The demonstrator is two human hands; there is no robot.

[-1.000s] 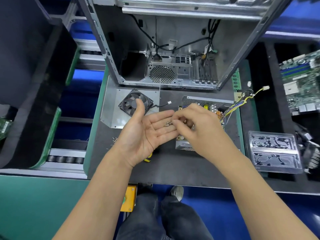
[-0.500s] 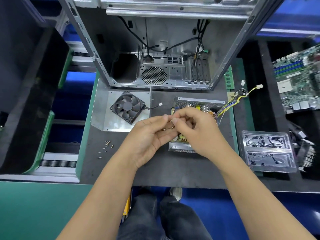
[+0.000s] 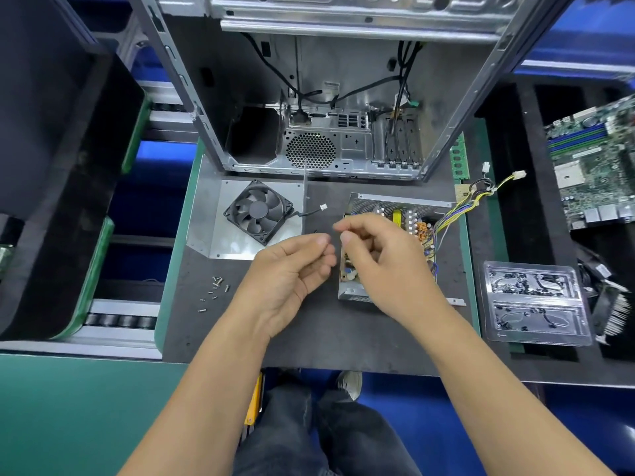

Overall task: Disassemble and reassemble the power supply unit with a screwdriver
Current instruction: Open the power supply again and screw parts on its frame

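So the open power supply unit [image 3: 395, 214] sits on the dark mat [image 3: 309, 338], right in front of the empty PC case [image 3: 326, 97]. Both hands hover just left of it and over its near end. Left hand [image 3: 292, 273] has its fingers curled in, right hand [image 3: 385, 259] has thumb and forefinger pinched together, can't tell what either holds. Loose screws [image 3: 214, 290] lie well left of the unit, fan [image 3: 258, 211] beyond them.

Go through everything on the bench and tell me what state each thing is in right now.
Power supply unit: cover off, board exposed.
Fan: out of the unit, lying on the metal cover, cable unplugged.
Computer case: side open.
Screws: loose on the mat.
Left hand: fingers curled.
Right hand: fingertips pinched together.
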